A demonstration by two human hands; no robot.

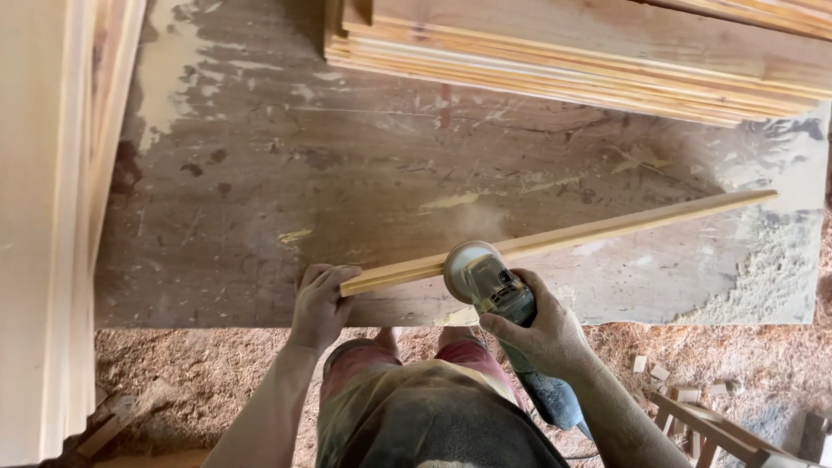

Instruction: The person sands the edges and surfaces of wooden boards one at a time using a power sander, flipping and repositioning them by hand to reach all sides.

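Pale wood: long thin pine strip (555,236) lies diagonally across the stained, dusty plywood worktop (260,173), near end at the front edge, far end toward the right edge. Left hand (319,303) grip closed over the strip's near end, pinning it down. Right hand (542,329) grip wrapped tight round the grey-bodied angle grinder w/ sanding disc (475,270), disc on the strip just beside the left hand. Dust cloud at the disc. Progress: judged early, as most of the strip length lies beyond the disc. Sawdust pile (763,277) at right edge; stacked pale boards (563,43) along back edge.
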